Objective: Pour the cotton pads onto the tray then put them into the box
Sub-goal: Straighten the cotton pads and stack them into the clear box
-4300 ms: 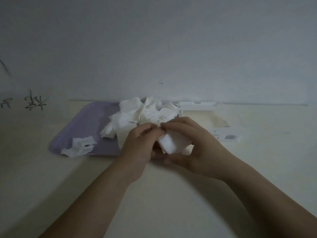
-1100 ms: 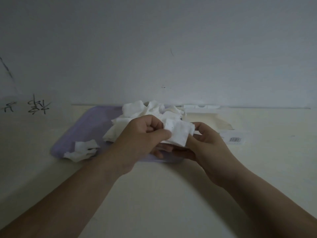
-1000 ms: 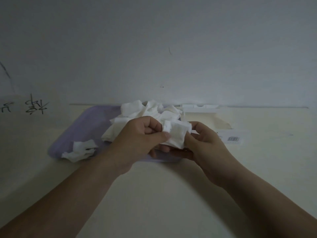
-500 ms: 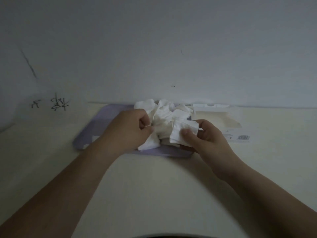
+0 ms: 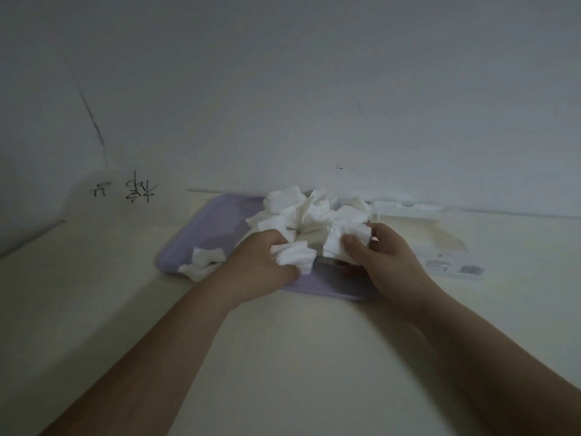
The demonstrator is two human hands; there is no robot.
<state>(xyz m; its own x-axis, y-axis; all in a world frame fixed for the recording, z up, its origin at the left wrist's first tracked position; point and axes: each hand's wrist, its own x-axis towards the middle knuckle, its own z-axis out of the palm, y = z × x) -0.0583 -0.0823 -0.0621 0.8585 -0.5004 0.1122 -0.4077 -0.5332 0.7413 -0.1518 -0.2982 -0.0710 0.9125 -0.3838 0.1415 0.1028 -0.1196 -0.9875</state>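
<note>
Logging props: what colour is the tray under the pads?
The tray is pale lilac; the head view shows it.

The tray (image 5: 213,234) lies on the table (image 5: 283,357), its far edge by the wall (image 5: 314,89); a heap of cotton pads (image 5: 314,215) sits on the tray's right half; loose pads (image 5: 204,262) lie at its front left corner; the box (image 5: 440,247) lies just right of the tray; before the heap, over the tray's front edge, the left hand (image 5: 261,262) grips one pad (image 5: 295,258) and the right hand (image 5: 383,256) a bunch of pads (image 5: 342,243); pen marks (image 5: 138,191) are on the wall left of the tray.
</note>
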